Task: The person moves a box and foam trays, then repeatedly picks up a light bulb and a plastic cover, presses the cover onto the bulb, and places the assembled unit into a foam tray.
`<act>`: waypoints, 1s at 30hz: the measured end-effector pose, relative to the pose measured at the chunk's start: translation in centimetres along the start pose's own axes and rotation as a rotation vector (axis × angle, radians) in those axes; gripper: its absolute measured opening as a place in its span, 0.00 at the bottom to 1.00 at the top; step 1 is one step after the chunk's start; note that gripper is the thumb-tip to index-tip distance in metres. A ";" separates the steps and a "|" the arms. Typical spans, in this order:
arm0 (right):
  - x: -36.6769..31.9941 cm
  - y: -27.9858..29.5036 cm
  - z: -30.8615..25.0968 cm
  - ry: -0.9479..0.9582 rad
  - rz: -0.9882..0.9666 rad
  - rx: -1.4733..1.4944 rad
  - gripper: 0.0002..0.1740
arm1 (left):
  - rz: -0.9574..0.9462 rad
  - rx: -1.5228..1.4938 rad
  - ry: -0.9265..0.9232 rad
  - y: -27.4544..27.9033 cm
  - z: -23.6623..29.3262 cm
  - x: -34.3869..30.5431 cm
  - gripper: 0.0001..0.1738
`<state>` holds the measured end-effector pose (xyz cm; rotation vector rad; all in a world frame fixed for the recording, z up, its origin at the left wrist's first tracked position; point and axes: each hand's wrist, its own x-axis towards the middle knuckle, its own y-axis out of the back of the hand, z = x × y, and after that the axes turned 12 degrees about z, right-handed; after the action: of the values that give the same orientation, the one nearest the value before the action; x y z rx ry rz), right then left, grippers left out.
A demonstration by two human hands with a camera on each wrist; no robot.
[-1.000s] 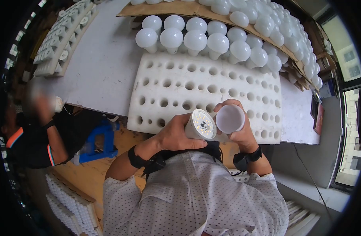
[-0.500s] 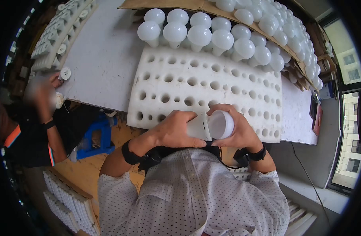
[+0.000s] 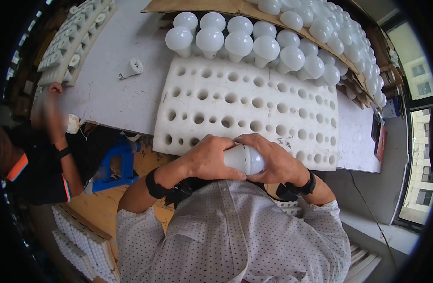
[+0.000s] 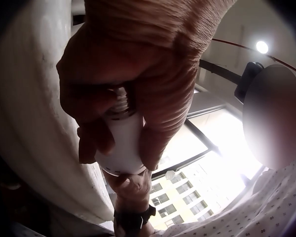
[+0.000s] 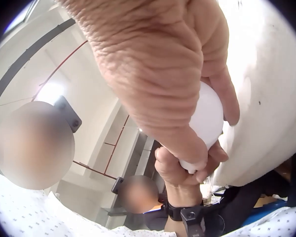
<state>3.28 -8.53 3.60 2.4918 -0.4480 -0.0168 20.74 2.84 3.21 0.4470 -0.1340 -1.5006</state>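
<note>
In the head view my left hand (image 3: 208, 158) grips the white bulb base (image 3: 235, 158), thumb along its near side. The left wrist view shows the base's metal screw cap (image 4: 122, 102) up among the fingers. My right hand (image 3: 279, 160) holds the round white bulb cover (image 3: 257, 161), fingers curved round the far side and thumb below. Cover and base meet end to end, lying sideways in front of the shirt. Seen from the right wrist, the smooth cover (image 5: 207, 116) sits under the palm. The base's circuit face is hidden behind the cover.
Just beyond my hands lies a white foam tray (image 3: 214, 106) with rows of holes. Finished-looking bulbs (image 3: 238, 43) stand along its far side, beneath cardboard (image 3: 197, 5) bearing more. A loose base (image 3: 132, 68) lies on the table (image 3: 108, 101). Another person (image 3: 53, 125) sits at left.
The cover has turned from facing up to facing the base and now meets it. The base has tipped sideways. At left, the other person's loose base now lies on the table.
</note>
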 end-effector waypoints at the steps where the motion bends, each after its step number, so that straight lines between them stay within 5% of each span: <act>1: 0.0 -0.5 0.5 0.119 0.065 0.041 0.41 | 0.020 -0.032 -0.023 -0.1 0.0 0.0 0.30; 8: -1.1 -2.6 0.8 0.397 0.400 0.137 0.28 | -0.073 0.017 -0.011 -0.5 1.2 0.0 0.31; 16: -1.2 -0.7 0.8 0.375 0.401 0.138 0.27 | -0.019 -0.039 -0.147 -1.5 1.2 1.1 0.31; 19: -1.3 0.6 0.5 0.179 0.420 0.134 0.36 | -0.086 -0.085 0.016 -1.2 1.9 2.0 0.33; 22: -2.7 3.4 0.9 0.074 0.478 0.250 0.34 | 0.031 -0.210 -0.047 -1.4 1.6 1.4 0.38; 24: -3.9 7.6 0.9 -0.090 0.679 0.168 0.34 | 0.038 -0.192 0.052 0.4 2.4 0.7 0.37; 28: -4.7 15.9 5.4 -0.223 1.127 -0.344 0.33 | 0.236 -0.280 0.110 3.6 -1.3 -1.1 0.24; 30: -4.3 18.8 8.7 -0.177 1.147 -0.532 0.32 | 0.287 -0.350 0.131 4.2 -1.7 -1.3 0.20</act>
<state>-7.60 -26.37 6.76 1.4463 -1.6247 0.0891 25.17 4.46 3.40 0.2303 0.1609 -1.1780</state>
